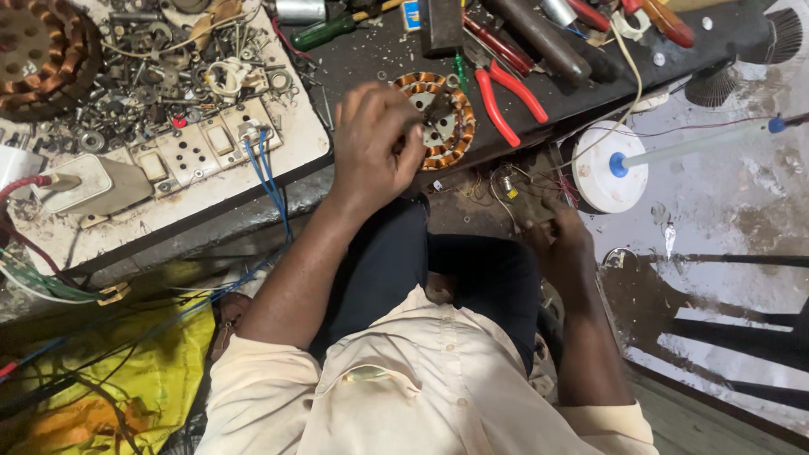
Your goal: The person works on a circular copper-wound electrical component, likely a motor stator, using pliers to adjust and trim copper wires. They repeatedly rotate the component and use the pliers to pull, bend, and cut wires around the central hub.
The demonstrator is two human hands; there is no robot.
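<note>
A round fan stator with copper windings (455, 135) lies on the dark workbench (379, 50). My left hand (375, 147) rests over its left side, fingers curled on the metal hub at its middle. Lower down and to the right, my right hand (560, 244) reaches below the bench edge, fingers closed around a small dark part among loose wires; what it is cannot be made out. Red-handled pliers (506, 93) lie just right of the stator.
A white board with switches (202, 147) and a heap of nuts and washers (135, 76) sit at left, with another copper winding (38, 55) in the corner. Screwdrivers and tools (539, 34) line the back. A white fan base (602, 173) stands right; yellow cloth (126, 379) lies lower left.
</note>
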